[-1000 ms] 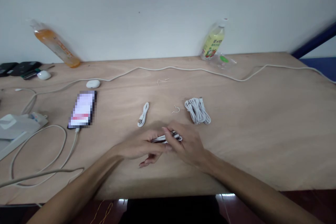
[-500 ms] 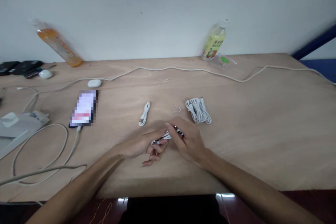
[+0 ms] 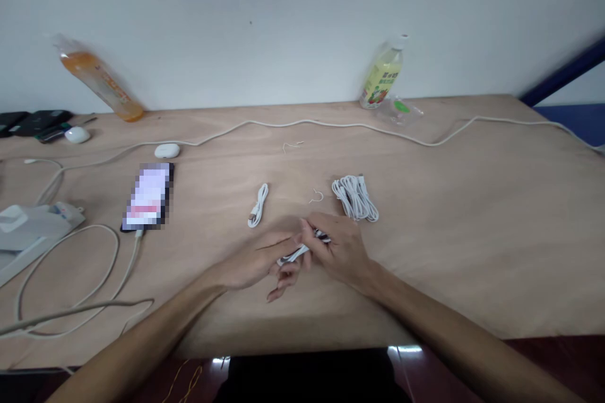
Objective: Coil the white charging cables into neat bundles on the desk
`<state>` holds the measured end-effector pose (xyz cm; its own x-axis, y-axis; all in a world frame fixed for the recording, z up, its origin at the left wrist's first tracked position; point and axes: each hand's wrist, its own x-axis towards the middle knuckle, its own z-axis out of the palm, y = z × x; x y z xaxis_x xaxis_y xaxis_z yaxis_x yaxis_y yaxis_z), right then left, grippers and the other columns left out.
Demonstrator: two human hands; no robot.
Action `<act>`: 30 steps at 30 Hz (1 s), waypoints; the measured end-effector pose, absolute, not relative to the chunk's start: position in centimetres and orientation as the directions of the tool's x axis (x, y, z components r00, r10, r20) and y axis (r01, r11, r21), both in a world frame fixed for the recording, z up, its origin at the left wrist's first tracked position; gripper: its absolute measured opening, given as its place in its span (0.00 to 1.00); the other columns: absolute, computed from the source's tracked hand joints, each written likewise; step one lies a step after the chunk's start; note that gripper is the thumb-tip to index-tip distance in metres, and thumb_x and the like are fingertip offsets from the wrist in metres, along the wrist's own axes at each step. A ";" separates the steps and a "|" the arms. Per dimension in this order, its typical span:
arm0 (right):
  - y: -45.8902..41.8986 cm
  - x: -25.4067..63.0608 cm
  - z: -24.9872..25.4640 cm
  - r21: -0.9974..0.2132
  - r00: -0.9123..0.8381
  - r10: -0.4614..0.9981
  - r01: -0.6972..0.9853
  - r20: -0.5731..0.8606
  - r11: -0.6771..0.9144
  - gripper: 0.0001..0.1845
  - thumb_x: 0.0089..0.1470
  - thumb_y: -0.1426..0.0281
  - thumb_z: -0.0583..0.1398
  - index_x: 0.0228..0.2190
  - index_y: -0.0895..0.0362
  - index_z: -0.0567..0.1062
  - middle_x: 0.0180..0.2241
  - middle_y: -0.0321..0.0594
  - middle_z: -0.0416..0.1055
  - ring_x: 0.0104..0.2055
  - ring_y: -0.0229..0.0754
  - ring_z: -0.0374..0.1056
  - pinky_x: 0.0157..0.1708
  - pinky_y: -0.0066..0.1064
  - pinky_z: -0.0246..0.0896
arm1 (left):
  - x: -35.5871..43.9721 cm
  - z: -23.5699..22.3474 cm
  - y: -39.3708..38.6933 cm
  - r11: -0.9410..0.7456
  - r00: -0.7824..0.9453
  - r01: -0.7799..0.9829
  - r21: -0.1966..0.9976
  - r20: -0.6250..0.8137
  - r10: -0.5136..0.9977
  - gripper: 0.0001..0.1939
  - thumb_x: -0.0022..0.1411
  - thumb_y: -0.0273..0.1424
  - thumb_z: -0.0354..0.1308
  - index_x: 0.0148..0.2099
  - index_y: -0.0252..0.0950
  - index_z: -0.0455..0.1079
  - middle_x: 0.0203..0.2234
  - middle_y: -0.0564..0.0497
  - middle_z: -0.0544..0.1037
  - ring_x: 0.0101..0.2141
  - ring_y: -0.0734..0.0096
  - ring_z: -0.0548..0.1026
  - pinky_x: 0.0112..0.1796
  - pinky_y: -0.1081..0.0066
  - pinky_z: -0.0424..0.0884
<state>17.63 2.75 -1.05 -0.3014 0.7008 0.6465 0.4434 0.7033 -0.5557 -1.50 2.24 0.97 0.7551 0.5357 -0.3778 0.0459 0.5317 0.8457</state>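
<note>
both hands are at work on one folded white cable (image 3: 297, 254), which sits between them above the near part of the counter (image 3: 449, 214); whether it touches the wood, i cannot tell. the left hand (image 3: 253, 262) pinches one end of the loops under its thumb, its lower fingers loosely curled, while the right hand (image 3: 341, 253) is closed around the other end. the step looks like handling the bundle's middle, though the fingers hide whether a tie is going on or coming off. the next move seems to call for the left hand to keep the loops flat and together so the right fingers can work freely. beyond them lie a single coiled cable (image 3: 258, 206), a curl of thin wire (image 3: 316, 196) and a cable pile (image 3: 355, 198).
</note>
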 end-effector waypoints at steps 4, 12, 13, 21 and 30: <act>3.0 17.7 -1.1 -0.527 -0.258 0.702 0.504 0.664 0.684 0.20 0.67 0.78 0.55 0.24 0.52 0.61 0.19 0.27 0.60 0.20 0.33 0.51 0.23 0.31 0.46 | -1.3 1.0 1.6 0.268 0.615 0.139 0.953 -0.296 0.731 0.28 0.77 0.57 0.51 0.34 0.39 0.63 0.25 0.58 0.64 0.21 0.77 0.63 0.23 0.72 0.65; 3.1 17.8 -0.7 -0.580 -0.240 0.756 0.516 0.609 0.630 0.21 0.69 0.76 0.55 0.23 0.52 0.60 0.19 0.27 0.58 0.20 0.33 0.50 0.22 0.31 0.44 | -1.6 1.1 1.5 -0.317 0.638 0.357 0.879 0.018 0.770 0.17 0.83 0.40 0.48 0.63 0.41 0.70 0.58 0.42 0.80 0.60 0.54 0.75 0.66 0.51 0.68; 3.0 17.8 -0.7 -0.582 -0.245 0.758 0.512 0.605 0.631 0.21 0.69 0.76 0.55 0.24 0.52 0.60 0.19 0.27 0.59 0.20 0.33 0.50 0.22 0.31 0.45 | -1.6 1.0 1.6 -0.341 0.647 0.379 0.860 0.017 0.762 0.16 0.83 0.39 0.47 0.63 0.40 0.69 0.58 0.41 0.80 0.60 0.54 0.76 0.65 0.51 0.69; 3.1 18.1 -1.2 -0.468 -0.310 0.668 0.519 0.677 0.716 0.20 0.72 0.76 0.56 0.25 0.54 0.69 0.22 0.31 0.66 0.23 0.35 0.59 0.26 0.30 0.51 | -1.7 0.9 1.5 -0.391 0.661 0.419 0.820 0.020 0.750 0.16 0.84 0.37 0.43 0.57 0.38 0.70 0.54 0.41 0.82 0.56 0.54 0.79 0.62 0.51 0.73; 3.5 18.6 -1.2 -0.437 -0.375 0.600 0.436 0.707 0.787 0.20 0.70 0.78 0.56 0.24 0.54 0.69 0.21 0.31 0.66 0.22 0.34 0.59 0.24 0.30 0.50 | -1.7 1.7 1.1 -0.134 0.657 0.339 0.931 -0.132 0.742 0.19 0.83 0.43 0.46 0.60 0.40 0.73 0.54 0.46 0.81 0.56 0.57 0.76 0.64 0.57 0.68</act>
<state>18.59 3.45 -1.21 -0.3749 0.6001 0.7066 0.4359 0.7868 -0.4369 -1.67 1.12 1.65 0.6573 0.7420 -0.1323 0.3388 -0.1341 0.9313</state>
